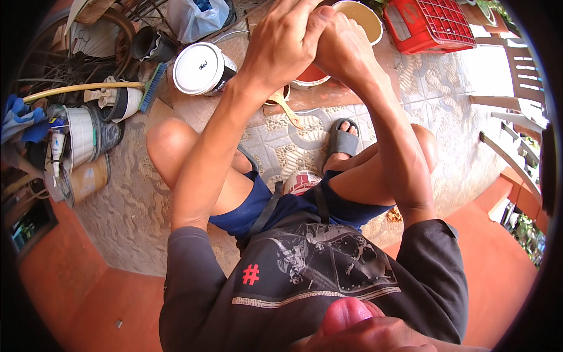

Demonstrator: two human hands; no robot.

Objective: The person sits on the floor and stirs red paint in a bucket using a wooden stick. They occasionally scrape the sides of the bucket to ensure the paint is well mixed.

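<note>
My left hand and my right hand meet at the top centre, fingers closed against each other; whatever they may hold is hidden. Below them a container with reddish-orange contents is partly covered by my right hand. A brush with a pale wooden handle rests by a small cup, just below my left hand. A bucket with cream-coloured contents stands behind my right hand. To the left is a white lidded bucket.
A red crate is at upper right, beside white slatted furniture. Bicycle wheel, yellow-handled broom and stacked buckets crowd the left. My bent knees frame a patterned tile floor, with a small bucket between my legs.
</note>
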